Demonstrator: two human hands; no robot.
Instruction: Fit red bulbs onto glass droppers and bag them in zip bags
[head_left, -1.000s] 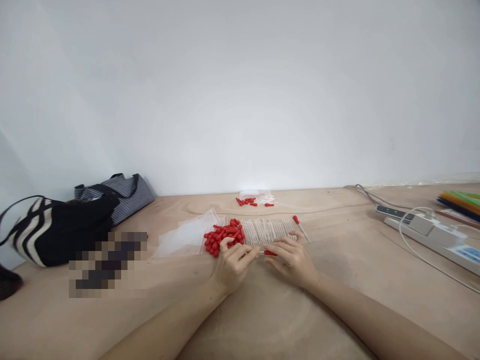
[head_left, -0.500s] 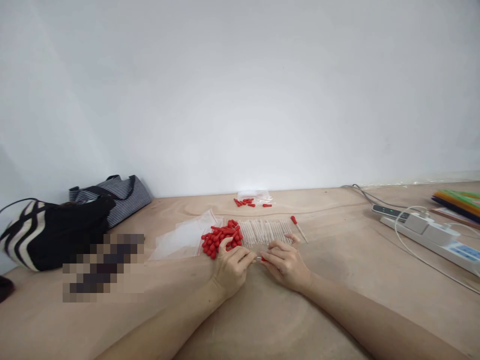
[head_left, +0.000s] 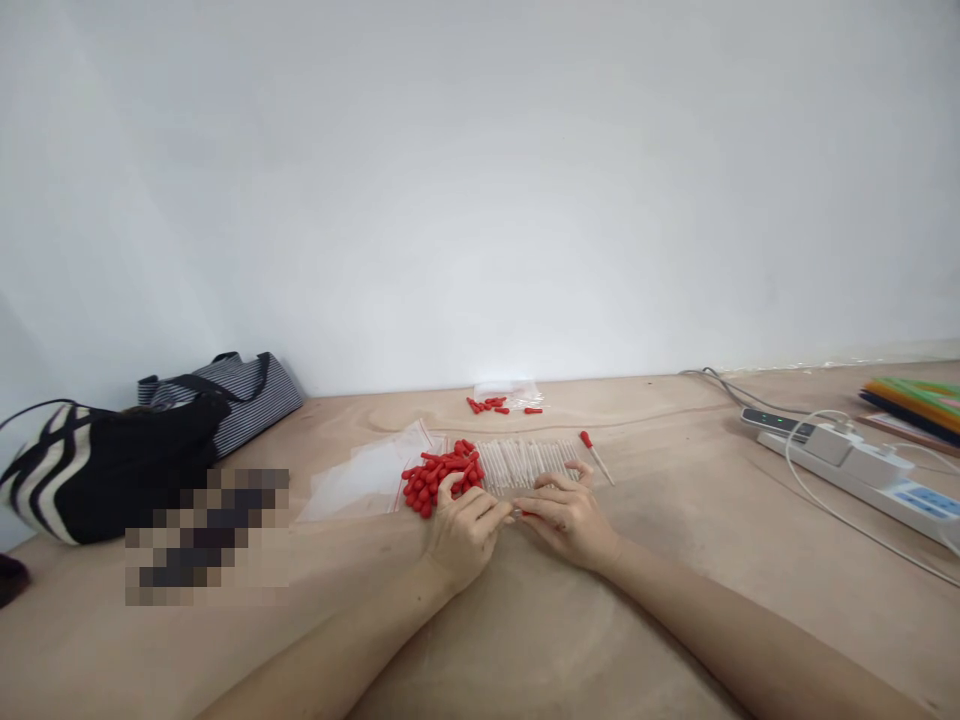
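Note:
My left hand (head_left: 466, 528) pinches the end of a thin clear tube, mostly hidden by the fingertips. Close beside it, my right hand (head_left: 574, 522) is closed on a red rubber bulb (head_left: 528, 514), of which only a little shows between the fingers. Just beyond my left hand lies a pile of red bulbs (head_left: 431, 480). A row of thin clear tubes (head_left: 525, 462) lies side by side beyond both hands. To the right of that row rests one tube with a red bulb on its end (head_left: 598, 460).
Flat clear bags (head_left: 356, 482) lie left of the pile. Several red bulbs (head_left: 487, 405) and a small bag (head_left: 504, 390) are near the wall. Two bags (head_left: 127, 470) (head_left: 259, 395) stand left; a power strip (head_left: 896, 490) with cables and colourful folders (head_left: 919, 405) lie right.
My right hand has shifted slightly left, closer to my left fingertips, and less of the clear tube shows between them. The view has moved a little.

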